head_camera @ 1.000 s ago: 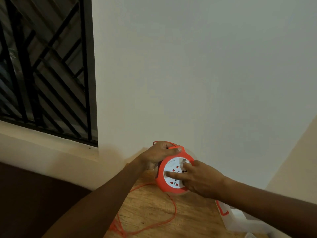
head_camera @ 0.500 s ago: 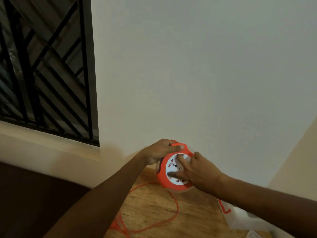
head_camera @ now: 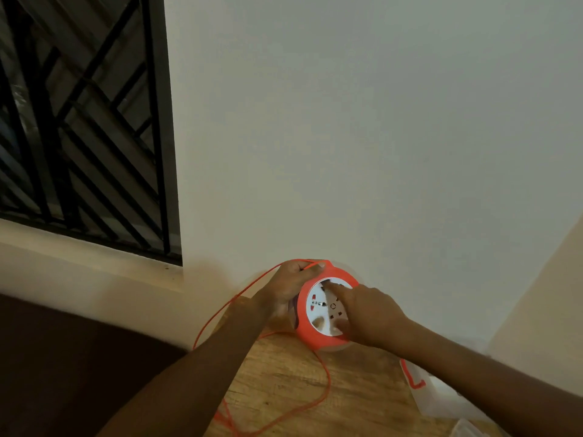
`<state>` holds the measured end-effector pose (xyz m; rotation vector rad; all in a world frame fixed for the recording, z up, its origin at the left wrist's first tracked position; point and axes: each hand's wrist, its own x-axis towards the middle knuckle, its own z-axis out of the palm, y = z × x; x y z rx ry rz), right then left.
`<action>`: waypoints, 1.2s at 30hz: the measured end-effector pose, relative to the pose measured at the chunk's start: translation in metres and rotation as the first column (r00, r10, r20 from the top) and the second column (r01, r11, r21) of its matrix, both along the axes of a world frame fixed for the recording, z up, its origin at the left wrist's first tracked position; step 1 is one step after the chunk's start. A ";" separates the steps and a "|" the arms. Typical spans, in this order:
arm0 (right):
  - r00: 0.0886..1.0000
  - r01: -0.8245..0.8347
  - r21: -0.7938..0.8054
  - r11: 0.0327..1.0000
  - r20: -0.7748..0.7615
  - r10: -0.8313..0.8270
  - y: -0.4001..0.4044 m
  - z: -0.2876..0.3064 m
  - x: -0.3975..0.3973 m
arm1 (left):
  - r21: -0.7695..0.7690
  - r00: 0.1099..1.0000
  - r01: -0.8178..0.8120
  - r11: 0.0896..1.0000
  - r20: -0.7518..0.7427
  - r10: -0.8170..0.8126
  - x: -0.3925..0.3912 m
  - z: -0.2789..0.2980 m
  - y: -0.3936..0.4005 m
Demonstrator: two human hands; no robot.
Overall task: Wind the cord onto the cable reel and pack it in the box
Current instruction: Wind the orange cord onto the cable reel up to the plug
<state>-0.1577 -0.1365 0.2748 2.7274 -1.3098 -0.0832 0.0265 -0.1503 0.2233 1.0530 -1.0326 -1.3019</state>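
loose orange cord (head_camera: 318,402) loops across the wooden desk (head_camera: 362,389) on the left. the left hand (head_camera: 291,287) grips the reel's (head_camera: 325,335) handle with a strand over its fingers. the right hand (head_camera: 367,315) presses fingers on the white face, seemingly turning it. the white box (head_camera: 441,395) waits at the right. risk: slack may tangle or snag and jam the winding.
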 end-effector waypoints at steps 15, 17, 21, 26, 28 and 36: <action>0.910 -0.411 -0.211 0.887 -0.148 0.386 0.019 -0.035 -0.013 | 0.108 0.999 0.028 0.994 -0.024 -0.026 0.012 -0.025 0.005; 0.886 -0.455 -0.169 0.874 -0.185 0.425 0.021 -0.041 -0.011 | 0.128 0.998 0.063 0.990 -0.020 -0.061 0.010 -0.027 0.009; 0.904 -0.414 -0.144 0.899 -0.183 0.387 0.028 -0.045 -0.006 | 0.147 0.990 0.129 0.981 0.035 -0.135 0.009 -0.033 0.010; 0.939 -0.328 -0.169 0.929 -0.165 0.302 0.034 -0.046 -0.007 | 0.159 0.984 0.144 0.977 0.079 -0.158 0.010 -0.037 0.006; 0.946 -0.301 -0.173 0.938 -0.174 0.272 0.034 -0.049 -0.008 | 0.154 0.987 0.134 0.979 0.073 -0.146 0.009 -0.037 0.005; 0.937 -0.324 -0.145 0.935 -0.185 0.296 0.029 -0.049 -0.014 | 0.150 0.990 0.130 0.980 0.037 -0.137 0.009 -0.035 0.002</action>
